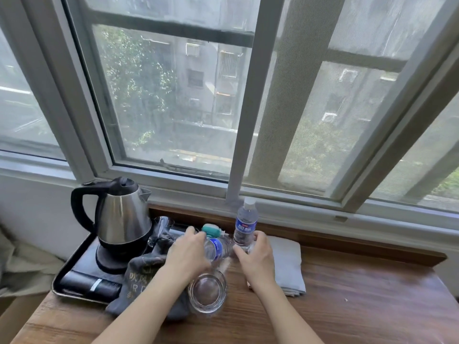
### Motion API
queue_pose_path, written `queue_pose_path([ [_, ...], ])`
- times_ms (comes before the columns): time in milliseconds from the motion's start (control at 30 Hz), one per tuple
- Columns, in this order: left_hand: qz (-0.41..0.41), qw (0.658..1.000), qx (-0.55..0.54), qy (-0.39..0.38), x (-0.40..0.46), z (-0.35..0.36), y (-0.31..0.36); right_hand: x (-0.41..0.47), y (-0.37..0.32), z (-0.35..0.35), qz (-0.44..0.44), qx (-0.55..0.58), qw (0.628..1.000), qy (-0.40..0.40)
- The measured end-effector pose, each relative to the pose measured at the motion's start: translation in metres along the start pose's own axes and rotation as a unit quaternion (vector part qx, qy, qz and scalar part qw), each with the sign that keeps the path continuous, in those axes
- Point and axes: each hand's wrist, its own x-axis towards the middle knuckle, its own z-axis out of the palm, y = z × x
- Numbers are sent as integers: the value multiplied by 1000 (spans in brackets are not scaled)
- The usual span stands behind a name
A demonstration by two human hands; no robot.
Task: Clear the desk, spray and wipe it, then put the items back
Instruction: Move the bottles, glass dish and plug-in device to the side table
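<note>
Head view: left hand [191, 254] grips tilted bottle [218, 248]; right hand [255, 256] grips upright bottle [244, 224] on desk [360, 306].

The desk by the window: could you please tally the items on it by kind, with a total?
Water bottles: 2, one upright, one tilted in the left hand
Electric kettle: 1
Black tray: 1
Glass ashtray: 1
Grey drawstring bag: 1
Folded grey cloth: 1
Spray bottle, teal top: 1
Total: 8
</note>
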Motion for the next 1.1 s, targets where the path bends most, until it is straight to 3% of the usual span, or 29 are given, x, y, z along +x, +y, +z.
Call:
queue_pose_path([
  [267, 46, 998, -35, 9, 67, -41, 17, 33, 7, -5, 11, 37, 999, 6],
  [400, 78, 989, -125, 24, 85, -34, 27, 45, 13, -4, 13, 60, 998, -7],
  [733, 34, 905, -418, 67, 83, 23, 32, 65, 23, -6, -17, 93, 995, -32],
  [1100, 6, 905, -421, 55, 78, 55, 20, 82, 25, -4, -28, 121, 989, -74],
])
